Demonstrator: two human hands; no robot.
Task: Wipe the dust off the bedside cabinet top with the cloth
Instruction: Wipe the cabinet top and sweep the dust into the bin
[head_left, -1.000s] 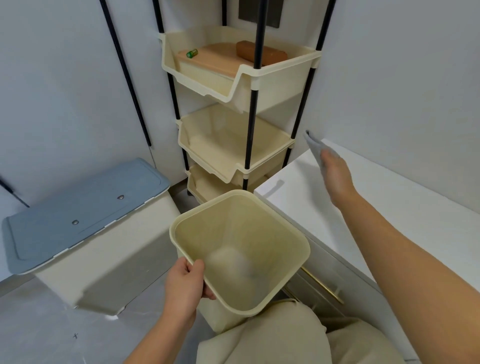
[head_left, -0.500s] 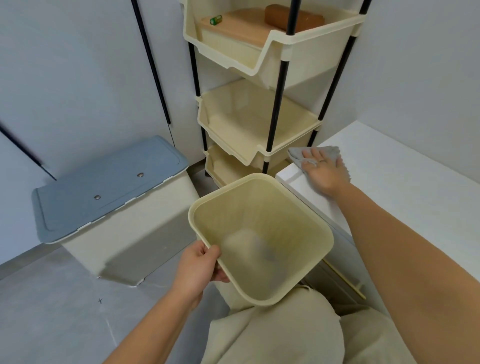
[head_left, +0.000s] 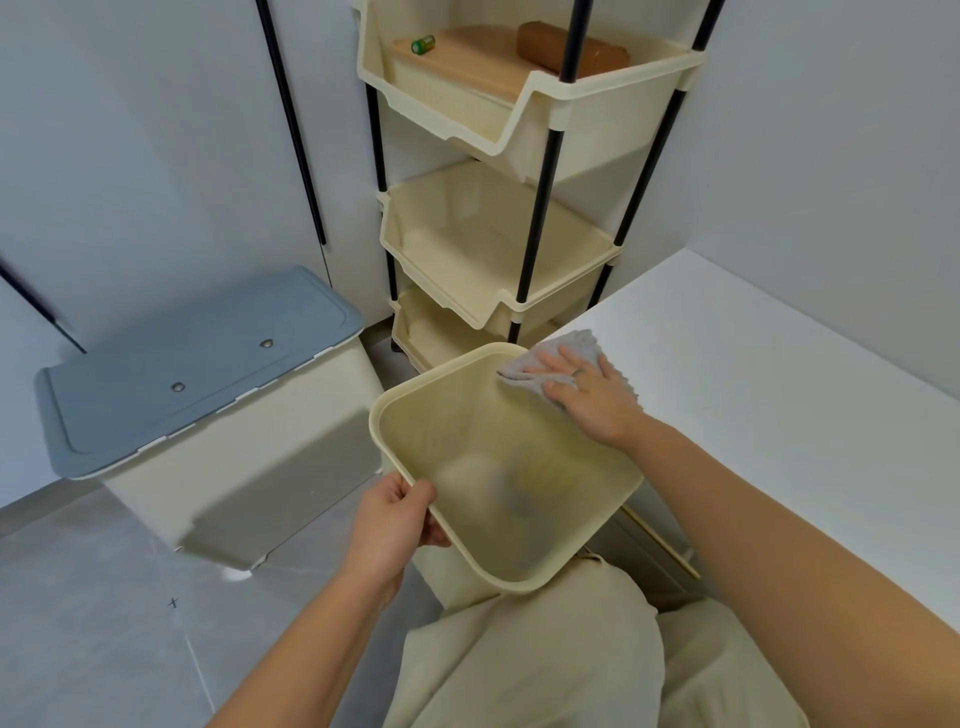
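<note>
The white bedside cabinet top (head_left: 769, 395) fills the right side of the view. A grey cloth (head_left: 579, 344) lies at its left front corner, partly hanging over the rim of a cream plastic bin (head_left: 395, 410). My right hand (head_left: 587, 389) presses flat on the cloth with straight fingers, a ring on one finger. My left hand (head_left: 395, 519) grips the bin's near left rim, thumb on top, holding the bin tilted against the cabinet's edge. Something dark and blurred lies in the bottom of the bin.
A three-tier cream shelf rack (head_left: 519, 171) with black poles stands behind the bin; its top tray holds a wooden board, a green battery (head_left: 423, 43) and a brown block (head_left: 566, 52). A cream box with a grey lid (head_left: 192, 364) sits on the floor at left. My knee shows below.
My right hand dropped onto the cabinet and slid the cloth toward the front left corner, over the bin's rim. The bin stays held by my left hand.
</note>
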